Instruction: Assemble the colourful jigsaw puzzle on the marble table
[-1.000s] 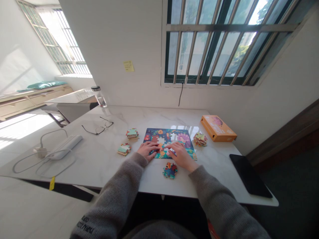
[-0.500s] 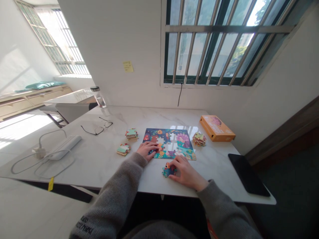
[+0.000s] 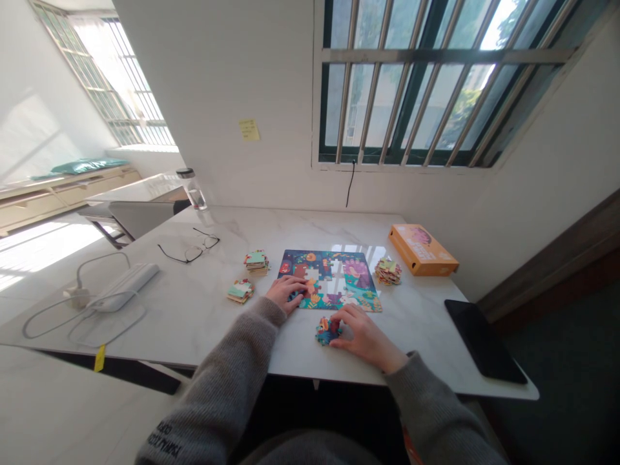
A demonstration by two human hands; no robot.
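A colourful jigsaw puzzle (image 3: 361, 274) lies on the table with several gaps in its middle. My left hand (image 3: 287, 292) rests flat on its lower left part, fingers stretched out over the pieces. In front of the puzzle, near the table's front edge, is a small cluster of puzzle pieces (image 3: 325, 330) in blue and red. My right hand (image 3: 361, 336) has its thumb and fingers closed around the right side of that cluster. How many pieces it grips is hidden by the fingers.
Two stacks of puzzle pieces (image 3: 256, 261) stand left of the puzzle, and another pile (image 3: 387, 271) sits right of it. Around the table are an orange box (image 3: 421, 250), a black tablet (image 3: 484, 341), glasses (image 3: 192, 253), a bottle (image 3: 194, 190) and a white power strip (image 3: 126, 287) with cable.
My right hand has shifted very slightly to the right, its fingers baring a little more of the pieces. The left hand stays in place on the puzzle.
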